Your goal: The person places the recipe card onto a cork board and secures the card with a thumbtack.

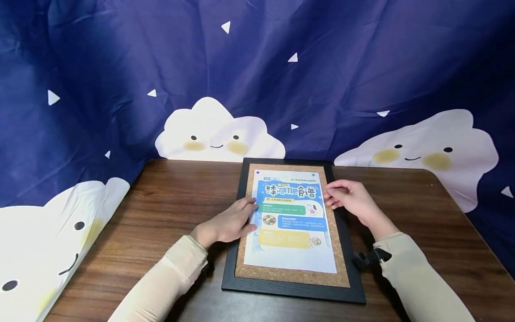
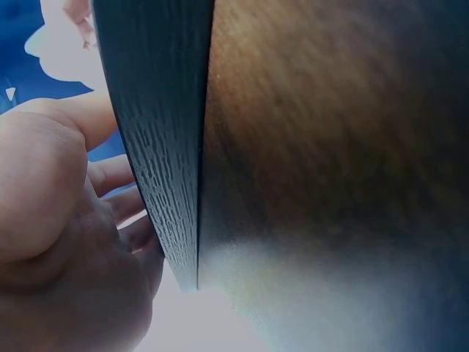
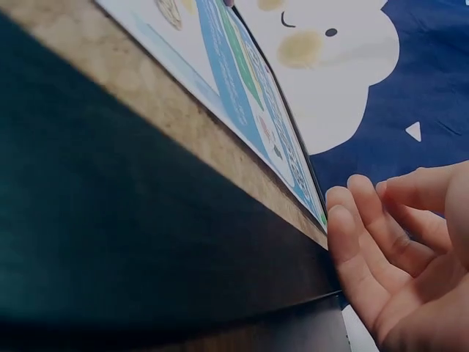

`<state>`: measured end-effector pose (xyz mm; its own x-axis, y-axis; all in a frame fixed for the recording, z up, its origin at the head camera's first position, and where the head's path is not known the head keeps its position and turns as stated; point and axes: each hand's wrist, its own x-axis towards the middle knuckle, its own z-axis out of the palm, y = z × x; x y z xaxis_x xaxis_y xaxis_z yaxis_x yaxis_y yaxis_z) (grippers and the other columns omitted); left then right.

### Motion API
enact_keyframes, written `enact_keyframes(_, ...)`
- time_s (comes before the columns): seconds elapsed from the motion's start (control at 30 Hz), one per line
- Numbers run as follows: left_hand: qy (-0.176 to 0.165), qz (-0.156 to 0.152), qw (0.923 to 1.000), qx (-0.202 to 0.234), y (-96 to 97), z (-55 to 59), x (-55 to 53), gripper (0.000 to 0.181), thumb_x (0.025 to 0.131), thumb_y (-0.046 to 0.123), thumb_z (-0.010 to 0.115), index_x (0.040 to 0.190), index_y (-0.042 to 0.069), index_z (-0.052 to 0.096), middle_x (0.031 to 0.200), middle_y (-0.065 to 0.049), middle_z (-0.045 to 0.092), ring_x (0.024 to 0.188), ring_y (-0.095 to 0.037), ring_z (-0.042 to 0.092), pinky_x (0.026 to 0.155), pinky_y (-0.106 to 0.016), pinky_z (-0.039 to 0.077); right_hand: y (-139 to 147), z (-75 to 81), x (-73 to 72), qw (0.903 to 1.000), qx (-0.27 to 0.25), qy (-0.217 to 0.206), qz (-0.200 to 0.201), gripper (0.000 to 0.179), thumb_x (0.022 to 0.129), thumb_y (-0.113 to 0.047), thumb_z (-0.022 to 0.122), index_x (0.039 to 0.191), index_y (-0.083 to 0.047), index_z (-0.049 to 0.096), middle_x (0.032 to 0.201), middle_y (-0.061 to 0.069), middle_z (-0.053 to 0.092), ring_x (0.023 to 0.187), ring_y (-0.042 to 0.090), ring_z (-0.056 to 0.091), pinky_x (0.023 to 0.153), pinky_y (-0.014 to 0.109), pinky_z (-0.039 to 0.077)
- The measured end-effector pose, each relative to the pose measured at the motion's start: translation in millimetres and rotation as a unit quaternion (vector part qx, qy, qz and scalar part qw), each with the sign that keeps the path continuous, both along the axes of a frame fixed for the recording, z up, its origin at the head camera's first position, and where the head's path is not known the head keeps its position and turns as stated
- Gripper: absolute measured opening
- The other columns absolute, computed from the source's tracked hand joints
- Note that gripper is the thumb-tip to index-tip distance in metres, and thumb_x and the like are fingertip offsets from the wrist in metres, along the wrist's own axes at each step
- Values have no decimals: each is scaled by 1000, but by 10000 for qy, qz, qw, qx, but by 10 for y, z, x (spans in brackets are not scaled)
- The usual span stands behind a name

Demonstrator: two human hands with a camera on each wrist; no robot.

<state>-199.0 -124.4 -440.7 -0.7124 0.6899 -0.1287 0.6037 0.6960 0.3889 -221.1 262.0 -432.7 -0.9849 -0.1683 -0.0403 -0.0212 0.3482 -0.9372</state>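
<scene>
A white printed sheet (image 1: 289, 259) with blue, green and yellow panels lies on a cork board (image 1: 342, 268) with a black frame (image 1: 293, 288). A purple pin (image 1: 258, 172) marks the sheet's top left corner, a green pin (image 1: 313, 175) its top right. My left hand (image 1: 231, 221) reaches across the frame's left side, relaxed fingertips resting at the sheet's left edge. In the right wrist view, my right hand (image 3: 403, 257) has its fingers loosely bent beside the frame, with nothing visible in them. From the head view, those fingertips lie over the cork by the sheet's upper right edge.
The board lies on a dark brown wooden table (image 1: 161, 201), its far end at the table's back edge. Behind hangs a navy curtain (image 1: 257, 58) printed with white clouds. A black band (image 1: 378, 256) sits on the right wrist, close to the frame's right side.
</scene>
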Motion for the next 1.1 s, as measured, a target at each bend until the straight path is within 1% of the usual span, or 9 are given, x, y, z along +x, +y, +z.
enact_keyframes(0.23,-15,-10,9997,238,-14,-38,-21,64,113,28,60,161,-8,38,173,-25,28,164,-40,26,131,-54,31,44,28,84,9999,82,109,-14,35,110,-7,60,134,19,59,116,32,76,86,13,79,80,30,67)
enact_keyframes(0.47,319,-160,9982,478,-116,-545,-255,72,114,49,51,164,-1,38,175,-19,27,165,-36,23,131,-50,32,88,26,212,9995,242,194,-12,34,110,-6,60,134,18,60,117,33,75,88,11,79,80,29,66)
enact_keyframes(0.57,306,-148,9982,486,-121,-574,-267,73,112,49,54,165,1,38,176,-17,26,166,-35,23,131,-53,31,101,22,265,9991,370,214,2,33,111,-7,60,134,16,62,118,33,75,89,11,79,80,28,66)
enact_keyframes(0.6,430,-174,9982,386,-112,-511,-231,73,113,49,54,165,0,37,176,-18,26,166,-34,23,132,-51,31,104,21,279,9990,377,222,13,33,111,-8,61,134,15,62,118,33,75,89,12,80,80,29,66)
enact_keyframes(0.7,208,-125,9988,421,-77,-339,-158,70,113,39,58,163,-4,37,175,-21,26,165,-37,23,132,-53,29,113,22,320,9988,417,259,48,33,110,-8,62,133,15,63,117,32,75,88,13,80,79,29,66)
enact_keyframes(0.8,233,-171,9988,383,-69,-226,-100,68,114,37,55,162,-7,37,174,-23,27,165,-37,23,133,-49,29,128,26,365,9984,478,295,69,33,110,-9,62,133,14,63,115,31,76,88,14,79,79,30,66)
enact_keyframes(0.93,125,-53,9996,251,-47,-132,-56,66,114,35,56,162,-6,38,174,-23,29,164,-37,25,133,-49,29,157,23,423,9975,603,356,69,32,111,-10,61,133,13,64,113,28,77,86,13,78,78,30,66)
enact_keyframes(1.0,3,82,9999,75,-7,-11,-7,65,113,30,60,163,-6,38,174,-22,29,165,-38,26,133,-52,28,174,13,451,9973,611,407,87,32,111,-11,61,132,13,65,112,27,78,86,12,78,77,30,66)
enact_keyframes(1.1,81,145,9998,-100,6,3,-3,65,113,32,59,164,-3,38,175,-19,30,165,-35,27,133,-49,29,202,9,499,9970,596,486,73,32,111,-10,61,131,14,65,110,27,78,85,12,78,76,29,66)
